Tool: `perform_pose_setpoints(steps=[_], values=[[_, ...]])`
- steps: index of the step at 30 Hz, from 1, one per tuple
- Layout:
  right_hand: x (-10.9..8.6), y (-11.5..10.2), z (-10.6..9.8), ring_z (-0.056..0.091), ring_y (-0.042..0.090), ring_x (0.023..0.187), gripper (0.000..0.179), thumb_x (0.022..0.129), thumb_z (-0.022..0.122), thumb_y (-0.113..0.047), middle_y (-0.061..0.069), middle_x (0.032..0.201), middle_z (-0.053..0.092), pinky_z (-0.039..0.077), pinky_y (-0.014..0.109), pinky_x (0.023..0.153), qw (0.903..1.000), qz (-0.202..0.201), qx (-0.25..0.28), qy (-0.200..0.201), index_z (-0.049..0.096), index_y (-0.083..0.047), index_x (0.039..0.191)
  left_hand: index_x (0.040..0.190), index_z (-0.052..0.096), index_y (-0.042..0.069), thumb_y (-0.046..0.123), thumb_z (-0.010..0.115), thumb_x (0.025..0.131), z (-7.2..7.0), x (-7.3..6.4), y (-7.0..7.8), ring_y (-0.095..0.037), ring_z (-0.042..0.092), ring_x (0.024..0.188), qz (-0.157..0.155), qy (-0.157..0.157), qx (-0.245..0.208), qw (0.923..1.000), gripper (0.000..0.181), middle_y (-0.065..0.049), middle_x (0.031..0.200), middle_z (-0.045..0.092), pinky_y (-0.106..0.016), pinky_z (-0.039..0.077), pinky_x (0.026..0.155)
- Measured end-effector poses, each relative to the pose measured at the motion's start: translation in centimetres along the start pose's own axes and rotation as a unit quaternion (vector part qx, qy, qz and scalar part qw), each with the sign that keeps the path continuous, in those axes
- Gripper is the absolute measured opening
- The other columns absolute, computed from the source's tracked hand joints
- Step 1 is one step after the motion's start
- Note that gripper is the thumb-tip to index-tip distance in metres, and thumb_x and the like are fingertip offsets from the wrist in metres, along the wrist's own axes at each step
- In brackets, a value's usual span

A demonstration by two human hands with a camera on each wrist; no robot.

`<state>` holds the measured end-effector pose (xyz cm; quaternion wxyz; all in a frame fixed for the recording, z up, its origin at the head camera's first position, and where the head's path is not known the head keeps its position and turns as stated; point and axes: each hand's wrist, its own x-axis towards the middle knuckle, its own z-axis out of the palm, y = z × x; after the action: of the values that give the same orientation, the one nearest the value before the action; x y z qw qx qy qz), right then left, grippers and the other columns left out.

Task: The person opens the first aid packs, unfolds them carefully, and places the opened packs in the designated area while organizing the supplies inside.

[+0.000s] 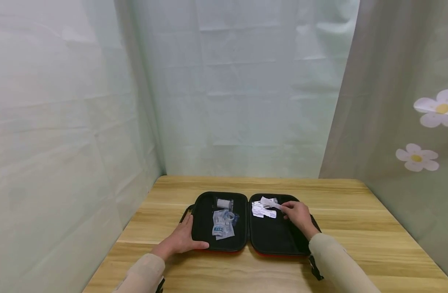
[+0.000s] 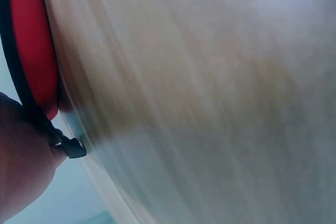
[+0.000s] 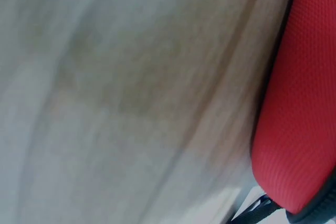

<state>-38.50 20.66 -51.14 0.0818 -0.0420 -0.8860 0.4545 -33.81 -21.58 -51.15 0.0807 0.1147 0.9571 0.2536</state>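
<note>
Right hand [image 1: 299,215]: fingers pinching white strip [image 1: 270,203] by right end, over right half of open case [image 1: 271,238]. Left hand [image 1: 181,237]: thumb spread from fingers, touching case's left half. Strip likely light, bendy; pinch end. Case probably semi-stiff; steady at rim.

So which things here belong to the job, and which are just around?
Apparently part of the job:
open case
white strip, pinched by the right hand
small white packets
wrapped roll
blue-printed packets

Just surroundings:
wooden table
flowered curtain
plain curtain
</note>
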Motion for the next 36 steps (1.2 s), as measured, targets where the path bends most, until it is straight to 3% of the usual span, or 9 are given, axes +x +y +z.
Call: perform_pose_setpoints(steps=[8,14,21,36], values=[[-0.4,-0.2,-0.4,0.066,0.017,0.066,0.026,0.094,0.07,-0.016,0.011,0.086,0.071,0.054,0.029,0.06,0.9987,0.018,0.048,-0.004,0.072,0.005,0.108,0.153,0.013,-0.011,0.068,0.079,0.067,0.0,0.0,0.1,-0.052,0.02,0.142,-0.002,0.0,-0.001,1.0,0.135,-0.03,0.16,0.011,-0.061,0.024,0.112],[-0.5,-0.1,-0.4,0.065,0.015,0.066,0.019,0.093,0.069,-0.009,0.012,0.087,0.072,0.055,0.03,0.061,0.9986,0.016,0.05,0.007,0.073,0.006,0.105,0.153,0.013,-0.011,0.068,0.079,0.068,0.1,0.0,0.0,-0.052,0.02,0.142,-0.002,-0.001,-0.002,1.0,0.134,-0.03,0.16,0.012,-0.061,0.023,0.112],[-0.7,0.0,-0.6,0.066,0.017,0.067,0.029,0.093,0.066,-0.005,0.017,0.096,0.071,0.056,0.03,0.061,0.997,0.021,0.074,0.006,0.066,0.008,0.119,0.153,0.014,-0.012,0.067,0.08,0.068,0.0,0.0,0.1,-0.052,0.021,0.142,-0.002,0.001,0.001,1.0,0.133,-0.031,0.159,0.012,-0.061,0.024,0.112],[-2.0,0.1,-2.6,0.064,0.011,0.058,0.028,0.094,0.065,-0.008,0.008,0.08,0.07,0.052,0.026,0.053,0.9841,0.039,0.17,0.035,0.065,0.014,0.111,0.153,0.014,-0.012,0.067,0.081,0.066,0.0,-0.1,0.2,-0.052,0.02,0.142,-0.004,0.005,-0.005,1.0,0.134,-0.032,0.159,0.013,-0.061,0.023,0.112]])
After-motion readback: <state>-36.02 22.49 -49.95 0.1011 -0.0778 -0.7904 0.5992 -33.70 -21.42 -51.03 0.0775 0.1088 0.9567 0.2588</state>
